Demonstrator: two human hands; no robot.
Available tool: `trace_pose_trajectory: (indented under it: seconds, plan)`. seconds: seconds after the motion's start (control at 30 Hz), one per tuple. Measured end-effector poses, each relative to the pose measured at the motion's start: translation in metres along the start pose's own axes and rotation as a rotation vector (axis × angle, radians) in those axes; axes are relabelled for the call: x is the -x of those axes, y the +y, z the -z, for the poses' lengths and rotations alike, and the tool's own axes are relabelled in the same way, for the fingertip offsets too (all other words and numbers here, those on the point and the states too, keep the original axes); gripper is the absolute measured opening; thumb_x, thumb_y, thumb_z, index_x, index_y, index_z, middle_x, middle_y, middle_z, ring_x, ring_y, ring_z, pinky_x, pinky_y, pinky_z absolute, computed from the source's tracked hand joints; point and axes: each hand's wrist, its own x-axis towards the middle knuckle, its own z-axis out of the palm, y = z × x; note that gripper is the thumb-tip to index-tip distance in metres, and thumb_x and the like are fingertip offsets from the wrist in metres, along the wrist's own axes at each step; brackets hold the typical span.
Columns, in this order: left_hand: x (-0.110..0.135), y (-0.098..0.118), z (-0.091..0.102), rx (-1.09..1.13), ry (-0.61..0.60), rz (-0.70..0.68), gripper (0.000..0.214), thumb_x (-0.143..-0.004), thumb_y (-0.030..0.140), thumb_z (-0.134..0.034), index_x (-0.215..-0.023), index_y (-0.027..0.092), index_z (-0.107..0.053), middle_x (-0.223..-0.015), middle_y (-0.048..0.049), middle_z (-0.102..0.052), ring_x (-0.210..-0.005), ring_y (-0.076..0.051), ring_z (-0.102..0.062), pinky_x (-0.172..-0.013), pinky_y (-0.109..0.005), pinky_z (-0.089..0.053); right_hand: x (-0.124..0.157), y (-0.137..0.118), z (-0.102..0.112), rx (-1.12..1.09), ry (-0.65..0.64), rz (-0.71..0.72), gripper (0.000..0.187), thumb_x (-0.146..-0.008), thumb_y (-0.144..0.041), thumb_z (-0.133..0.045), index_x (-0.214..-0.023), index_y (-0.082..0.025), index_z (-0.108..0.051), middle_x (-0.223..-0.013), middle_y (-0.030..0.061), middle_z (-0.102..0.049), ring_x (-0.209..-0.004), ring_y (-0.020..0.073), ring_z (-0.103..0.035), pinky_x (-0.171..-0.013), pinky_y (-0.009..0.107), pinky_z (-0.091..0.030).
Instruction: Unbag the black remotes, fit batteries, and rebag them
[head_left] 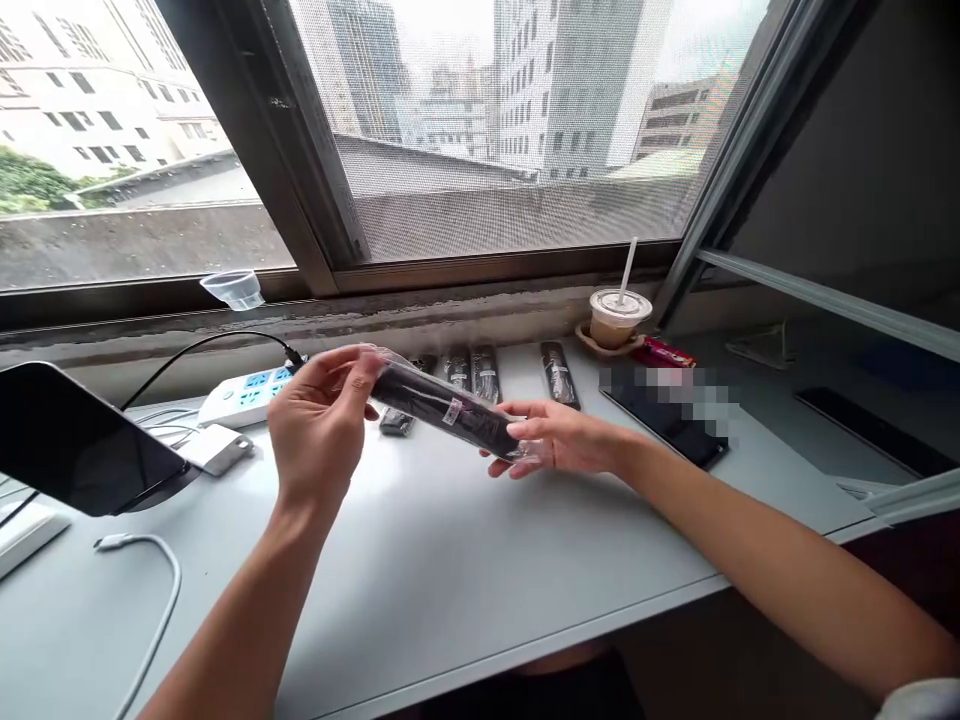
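Between my two hands, above the desk, is a long black package in a clear plastic sleeve [427, 398] with a small white label; what lies inside I cannot tell. My left hand [319, 405] pinches its upper left end between thumb and fingers. At the lower right end, my right hand [555, 435] grips it with the thumb on top and fingers beneath. Behind it, similar plastic-wrapped black packages lie on the desk, among them one pack [485, 373] and another pack [559, 375] farther right. A small dark piece [396, 421] sits below the held package, partly hidden.
On the left are a tilted black-screened device [82, 440], a white power strip [244, 397], a white charger [217, 449] and a white cable [176, 580]. A drink cup with a straw [619, 318] stands at the back right, near a dark tablet [667, 420]. A window borders the desk [480, 560].
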Motion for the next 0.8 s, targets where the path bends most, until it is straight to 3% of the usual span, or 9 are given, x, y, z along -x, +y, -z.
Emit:
trace_pose_trajectory:
  seconds: [0.23,0.37,0.47,0.57,0.6,0.67,0.73,0.8]
  plan:
    - [-0.005,0.004,0.008,0.049,-0.009,-0.027,0.037,-0.088,0.045,-0.082,-0.120,0.032,-0.070,-0.106,0.0047,-0.078,-0.105,-0.024,-0.075,-0.077,-0.036,-0.061,-0.002,0.002,0.007,0.055,-0.020,-0.036,0.049,-0.085,-0.032,-0.089,-0.126,-0.018,-0.067,-0.107,0.0096,-0.078,-0.097,0.0217,-0.081,-0.085,0.027,-0.063]
    - [-0.004,0.003,0.010,-0.052,0.007,-0.150,0.036,-0.091,0.044,-0.077,-0.122,0.027,-0.068,-0.111,0.0018,-0.076,-0.093,-0.022,-0.076,-0.083,-0.043,-0.063,-0.003,0.003,0.009,0.070,-0.044,-0.052,0.049,-0.084,-0.034,-0.090,-0.124,-0.019,-0.068,-0.104,0.0067,-0.076,-0.093,0.0201,-0.080,-0.080,0.026,-0.062]
    - [-0.008,-0.001,0.018,-0.273,0.007,-0.314,0.030,-0.100,0.041,-0.062,-0.127,0.030,-0.068,-0.120,0.0000,-0.075,-0.100,-0.025,-0.075,-0.085,-0.050,-0.062,-0.004,0.005,0.012,0.141,-0.018,-0.061,0.052,-0.083,-0.035,-0.091,-0.128,-0.021,-0.068,-0.104,0.0055,-0.074,-0.090,0.0178,-0.078,-0.071,0.022,-0.059]
    - [-0.011,-0.003,0.023,-0.607,0.036,-0.666,0.031,-0.098,0.035,-0.064,-0.128,0.029,-0.069,-0.135,-0.0041,-0.070,-0.127,-0.033,-0.065,-0.106,-0.061,-0.052,-0.005,0.005,0.015,0.288,0.021,-0.021,0.051,-0.084,-0.035,-0.090,-0.129,-0.022,-0.070,-0.105,0.0054,-0.074,-0.085,0.0133,-0.072,-0.066,0.019,-0.054]
    - [-0.011,-0.002,0.023,-0.688,-0.021,-0.802,0.036,-0.094,0.035,-0.071,-0.130,0.028,-0.069,-0.140,-0.0061,-0.068,-0.134,-0.035,-0.061,-0.113,-0.063,-0.047,-0.005,0.004,0.015,0.337,0.024,-0.005,0.049,-0.086,-0.036,-0.089,-0.129,-0.021,-0.071,-0.106,0.0056,-0.075,-0.084,0.0123,-0.071,-0.066,0.019,-0.053]
    - [-0.005,-0.001,0.016,-0.765,-0.281,-0.996,0.053,-0.089,0.039,-0.080,-0.138,0.027,-0.064,-0.147,-0.0099,-0.064,-0.140,-0.037,-0.056,-0.119,-0.060,-0.043,-0.004,0.001,0.014,0.409,0.016,0.017,0.044,-0.088,-0.037,-0.086,-0.127,-0.021,-0.074,-0.107,0.0060,-0.075,-0.084,0.0119,-0.069,-0.068,0.019,-0.051]
    - [0.003,-0.003,0.007,-0.796,-0.618,-1.013,0.068,-0.091,0.045,-0.079,-0.150,0.026,-0.053,-0.151,-0.0119,-0.061,-0.142,-0.036,-0.055,-0.119,-0.054,-0.045,-0.002,-0.003,0.012,0.447,0.007,0.031,0.044,-0.090,-0.038,-0.084,-0.130,-0.022,-0.074,-0.109,0.0064,-0.076,-0.087,0.0129,-0.070,-0.070,0.020,-0.052]
    - [0.011,-0.008,-0.002,-0.834,-0.817,-0.939,0.072,-0.097,0.043,-0.073,-0.158,0.023,-0.042,-0.149,-0.0134,-0.063,-0.136,-0.035,-0.060,-0.111,-0.050,-0.050,0.000,-0.006,0.010,0.460,0.015,0.047,0.055,-0.090,-0.038,-0.084,-0.141,-0.024,-0.069,-0.110,0.0068,-0.078,-0.088,0.0146,-0.073,-0.072,0.022,-0.054]
